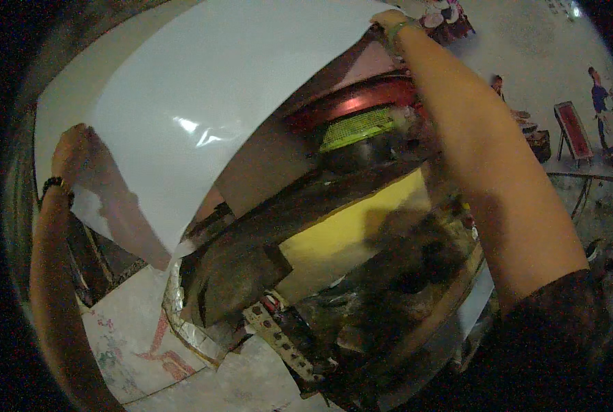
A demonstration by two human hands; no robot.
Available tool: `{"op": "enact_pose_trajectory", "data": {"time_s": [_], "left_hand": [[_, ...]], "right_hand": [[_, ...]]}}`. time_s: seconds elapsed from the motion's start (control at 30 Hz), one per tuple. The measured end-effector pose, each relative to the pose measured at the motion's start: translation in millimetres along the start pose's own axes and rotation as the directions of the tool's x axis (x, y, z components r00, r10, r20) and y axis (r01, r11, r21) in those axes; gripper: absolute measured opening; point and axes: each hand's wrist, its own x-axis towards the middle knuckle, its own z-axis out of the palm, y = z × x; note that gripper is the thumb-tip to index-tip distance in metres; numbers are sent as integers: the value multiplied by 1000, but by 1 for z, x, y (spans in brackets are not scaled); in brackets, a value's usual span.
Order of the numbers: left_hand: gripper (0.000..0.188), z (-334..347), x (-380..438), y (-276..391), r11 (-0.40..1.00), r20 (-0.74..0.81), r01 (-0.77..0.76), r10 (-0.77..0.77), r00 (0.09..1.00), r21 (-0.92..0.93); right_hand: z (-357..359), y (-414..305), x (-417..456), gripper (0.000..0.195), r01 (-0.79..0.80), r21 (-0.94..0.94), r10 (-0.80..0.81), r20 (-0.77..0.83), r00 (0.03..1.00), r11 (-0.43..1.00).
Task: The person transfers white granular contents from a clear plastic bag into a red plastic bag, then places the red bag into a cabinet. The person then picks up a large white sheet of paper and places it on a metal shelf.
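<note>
A large glossy white sheet spans the upper left, its right edge curving above a cluttered space. My left hand, with dark beads at the wrist, grips the sheet's left side; its fingers are dim. A darker arm-like shape on the sheet beside that hand looks like its reflection. My right hand, with a greenish band at the wrist, is closed on the sheet's far upper corner. Under this raised edge lie a yellow panel, a red curved rim and a yellow-green mesh piece.
A perforated pale strip lies near the bottom, by a dark blurred heap. At lower left a pale surface bears red marks and a floral print. Foil-like material lines an edge. At right are a standing person and a red board.
</note>
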Motion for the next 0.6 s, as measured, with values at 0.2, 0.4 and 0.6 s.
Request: {"op": "enact_pose_trajectory", "data": {"time_s": [0.2, 0.4, 0.6], "left_hand": [[23, 17, -33, 22, 973, 128, 100, -128, 983, 210], [27, 50, -27, 26, 964, 246, 26, -93, 965, 264], [55, -14, -63, 153, 971, 118, 144, -123, 985, -193]], "right_hand": [[12, -1, 28, 20, 692, 170, -705, 301, 642, 702], [41, -56, 48, 18, 574, -747, -601, 301, 741, 334], [12, -11, 5, 17, 639, -493, -555, 327, 765, 591]]}}
